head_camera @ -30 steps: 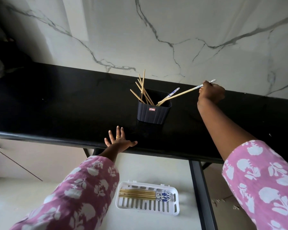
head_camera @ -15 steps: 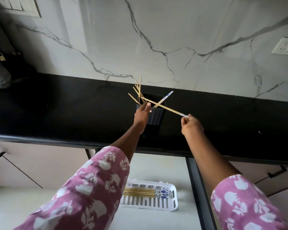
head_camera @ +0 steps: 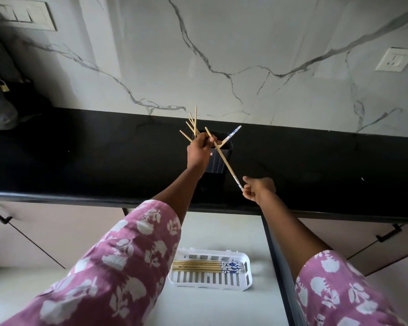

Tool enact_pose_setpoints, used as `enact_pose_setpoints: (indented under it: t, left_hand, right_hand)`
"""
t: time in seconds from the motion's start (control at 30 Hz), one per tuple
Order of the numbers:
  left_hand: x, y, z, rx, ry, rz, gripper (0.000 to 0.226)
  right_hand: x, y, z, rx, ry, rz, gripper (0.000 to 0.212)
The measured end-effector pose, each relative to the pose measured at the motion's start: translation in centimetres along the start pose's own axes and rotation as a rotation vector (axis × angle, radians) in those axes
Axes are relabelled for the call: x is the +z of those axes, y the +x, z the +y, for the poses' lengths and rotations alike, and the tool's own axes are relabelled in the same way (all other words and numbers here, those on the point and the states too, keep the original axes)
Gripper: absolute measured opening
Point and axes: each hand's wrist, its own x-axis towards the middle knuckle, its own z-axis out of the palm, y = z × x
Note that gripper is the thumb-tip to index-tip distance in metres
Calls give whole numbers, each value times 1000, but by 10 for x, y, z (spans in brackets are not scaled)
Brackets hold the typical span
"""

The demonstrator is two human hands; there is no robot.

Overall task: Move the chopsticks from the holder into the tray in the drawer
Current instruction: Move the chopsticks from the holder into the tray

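Black counter runs under a marbled wall. My right hand pinches the patterned end of one chopstick. My left hand curls round it at the holder. I'd draw it clear slowly and avoid snagging the others, then lay it flat in the tray below.

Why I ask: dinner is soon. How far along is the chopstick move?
Partly done. Several chopsticks already lie in the white tray. In hand: the right hand pinches the patterned end of one chopstick, while the left hand grips the bunch at the holder. Left: that bunch and a blue-patterned chopstick still stand in the holder.
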Motion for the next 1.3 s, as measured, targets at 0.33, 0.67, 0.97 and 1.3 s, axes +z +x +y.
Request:
enact_pose_setpoints:
  t: [0.33, 0.67, 0.97, 1.3]
  left_hand:
    - [4, -3, -7, -14, 147, -51, 18]
    - [-25, -13, -53, -242, 50, -88, 29]
    - [-68, -13, -111, -514, 808, -228, 57]
    - [-66, -5, -130, -703, 1073, -422, 107]
  right_hand:
    - [17, -25, -15, -917, -658, -49, 24]
    - [32, -8, 31, -793, -759, -145, 21]
    - [26, -1, 117, -572, -863, -413, 20]
    - [20, 4, 210, -526, -1438, -636, 16]
